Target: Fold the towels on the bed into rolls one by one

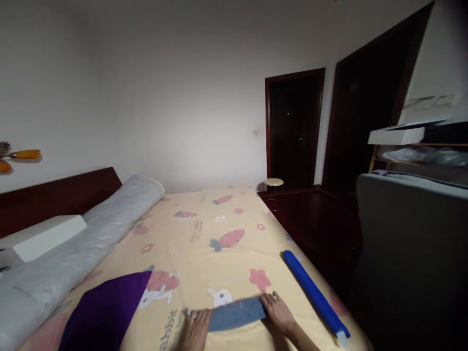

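Note:
A folded blue-grey cloth (237, 314) lies as a long strip on the bed, with faint pale marks along its upper edge. At its left end, my left hand (197, 330) has its fingers closed on the edge. My right hand (278, 313) grips the opposite end, thumb and fingers bent over the corner. Under the cloth spreads a cream bed sheet (204, 273) printed with rabbits, carrots and flowers. To the right of my right hand rests a long blue roll (314, 292) with a pale tip.
A dark purple cloth (106, 312) lies on the left. Along the headboard (58, 190) runs a grey plastic-wrapped roll (109, 219) with a white box (47, 236) on it. A round stool (273, 182) stands near the door, and a dark grey panel (409, 243) rises at right.

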The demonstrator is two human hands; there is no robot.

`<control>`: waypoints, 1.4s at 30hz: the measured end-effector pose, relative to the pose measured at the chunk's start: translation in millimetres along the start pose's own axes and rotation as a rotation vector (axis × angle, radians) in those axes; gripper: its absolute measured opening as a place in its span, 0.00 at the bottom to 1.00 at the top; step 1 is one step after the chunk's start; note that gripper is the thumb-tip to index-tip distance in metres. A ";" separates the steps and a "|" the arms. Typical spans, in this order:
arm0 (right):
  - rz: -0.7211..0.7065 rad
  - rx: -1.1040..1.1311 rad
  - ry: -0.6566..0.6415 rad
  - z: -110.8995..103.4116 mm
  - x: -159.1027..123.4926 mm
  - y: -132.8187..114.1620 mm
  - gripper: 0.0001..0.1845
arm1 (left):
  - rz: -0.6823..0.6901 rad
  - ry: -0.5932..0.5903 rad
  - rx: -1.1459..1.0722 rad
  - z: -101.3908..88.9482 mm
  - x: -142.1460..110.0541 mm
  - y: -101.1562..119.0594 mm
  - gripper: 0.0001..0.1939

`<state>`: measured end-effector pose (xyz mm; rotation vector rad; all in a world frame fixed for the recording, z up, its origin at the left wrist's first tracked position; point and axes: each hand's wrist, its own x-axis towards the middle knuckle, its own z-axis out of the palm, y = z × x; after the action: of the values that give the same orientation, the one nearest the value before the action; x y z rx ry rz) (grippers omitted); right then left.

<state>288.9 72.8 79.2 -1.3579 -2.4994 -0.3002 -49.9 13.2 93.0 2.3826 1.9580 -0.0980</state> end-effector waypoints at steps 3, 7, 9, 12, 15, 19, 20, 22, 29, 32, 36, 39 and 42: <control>-0.021 -0.072 0.049 -29.3 9.6 4.8 0.20 | -0.003 0.084 0.050 -31.3 -4.1 -2.5 0.33; -0.023 -0.064 0.101 -89.5 19.4 8.1 0.14 | 0.039 0.268 0.109 -84.1 -11.2 -0.9 0.31; -0.006 -0.062 0.185 -124.5 20.8 4.9 0.13 | 0.016 0.397 0.134 -112.6 -16.3 2.7 0.27; 0.016 -0.110 0.274 -162.4 17.7 -0.7 0.16 | -0.028 0.583 0.144 -143.0 -24.7 7.9 0.25; 0.012 -0.178 0.281 -170.8 11.5 -0.3 0.18 | 0.013 0.689 0.123 -148.5 -30.3 9.7 0.25; 0.020 -0.196 0.235 -160.0 6.4 5.2 0.13 | 0.080 0.688 0.103 -137.1 -31.5 8.8 0.27; 0.022 -0.186 0.225 -158.2 6.1 5.7 0.12 | 0.071 0.675 0.105 -135.2 -31.3 8.3 0.27; 0.020 -0.171 0.237 -157.4 6.4 5.0 0.13 | 0.039 0.655 0.112 -133.9 -31.3 6.8 0.27; -0.019 -0.090 0.245 -159.5 8.5 -1.1 0.13 | -0.052 0.617 0.154 -137.0 -36.6 -0.8 0.29; -0.013 -0.098 0.269 -157.6 9.0 -1.1 0.13 | -0.074 0.614 0.153 -137.1 -37.6 -2.7 0.30; -0.013 -0.106 0.275 -159.5 9.9 -1.6 0.14 | -0.088 0.599 0.147 -137.8 -37.7 -4.8 0.29; -0.012 -0.101 0.272 -161.5 10.4 -2.8 0.15 | -0.091 0.588 0.145 -137.9 -38.0 -6.3 0.30; -0.006 -0.100 0.280 -161.6 10.2 -3.1 0.14 | -0.083 0.580 0.135 -138.0 -38.3 -7.1 0.30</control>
<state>304.4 28.8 234.3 -1.2479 -2.2830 -0.5804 -62.5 -11.4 233.7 2.6270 2.3407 0.5336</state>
